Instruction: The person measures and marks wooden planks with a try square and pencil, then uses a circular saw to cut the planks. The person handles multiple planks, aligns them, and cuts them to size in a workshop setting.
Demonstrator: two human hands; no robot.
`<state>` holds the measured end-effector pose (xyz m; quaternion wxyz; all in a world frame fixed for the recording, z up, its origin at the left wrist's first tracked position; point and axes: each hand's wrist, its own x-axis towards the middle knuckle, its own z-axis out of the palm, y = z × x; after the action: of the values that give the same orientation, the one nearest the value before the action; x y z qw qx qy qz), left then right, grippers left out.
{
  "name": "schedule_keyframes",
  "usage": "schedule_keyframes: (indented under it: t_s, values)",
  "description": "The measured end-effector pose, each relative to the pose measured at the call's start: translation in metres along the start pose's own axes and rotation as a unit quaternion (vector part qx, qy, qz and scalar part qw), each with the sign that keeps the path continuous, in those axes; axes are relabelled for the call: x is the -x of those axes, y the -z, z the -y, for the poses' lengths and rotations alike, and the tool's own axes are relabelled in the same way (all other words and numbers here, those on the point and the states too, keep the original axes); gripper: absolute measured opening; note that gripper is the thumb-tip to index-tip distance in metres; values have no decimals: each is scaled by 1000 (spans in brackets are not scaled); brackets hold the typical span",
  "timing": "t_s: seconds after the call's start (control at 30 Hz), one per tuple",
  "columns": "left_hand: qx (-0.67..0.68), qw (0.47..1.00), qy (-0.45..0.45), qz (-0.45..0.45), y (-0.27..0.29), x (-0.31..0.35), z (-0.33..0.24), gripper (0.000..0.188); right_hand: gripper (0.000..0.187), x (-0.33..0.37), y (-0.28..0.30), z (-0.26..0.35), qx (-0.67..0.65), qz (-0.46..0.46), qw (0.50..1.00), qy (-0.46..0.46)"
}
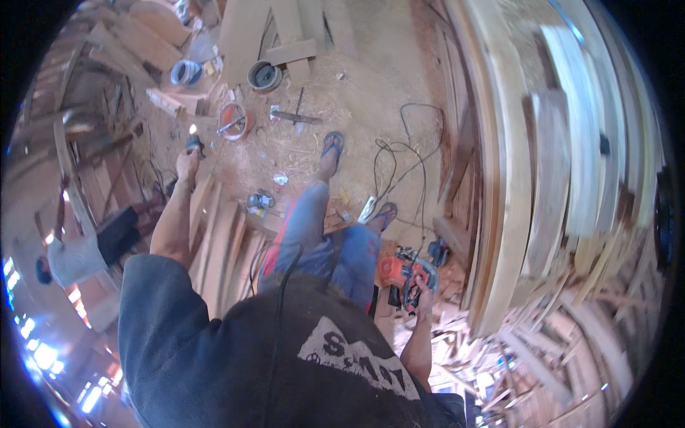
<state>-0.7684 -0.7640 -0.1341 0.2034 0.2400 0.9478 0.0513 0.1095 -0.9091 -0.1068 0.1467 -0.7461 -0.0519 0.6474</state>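
At the right, my right hand [422, 292] is closed on an orange circular saw [397, 271] with a grey curved part and a black handle, low beside my leg. My left hand [188, 162] reaches forward on the left, its fingers wrapped round a small dark object [195, 143]. A bright spot shows just above that object; its kind I cannot make out. Ahead of this hand, an orange bucket [235, 121] stands on the floor with a tool lying across it. A small power tool [260, 202] lies on the floor left of my knees.
Long boards [510, 171] are stacked along the right. Black cable [422, 167] loops over the dusty floor near my feet. A dark bucket [265, 76] and a blue-white bucket [186, 72] stand ahead. At the far left is another person [78, 258]. Wood scraps [528, 371] lie behind right.
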Motion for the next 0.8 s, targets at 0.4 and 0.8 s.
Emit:
schedule_keyframes:
  t_s: [0.4, 0.8]
  values:
    - [-70, 964, -159, 204, -414, -63, -25, 45, 29, -74, -145, 132, 175, -101, 978, 41]
    - [-284, 901, -327, 17, -628, -209, -68, 34, 30, -161, -235, 159, 207, -145, 960, -116]
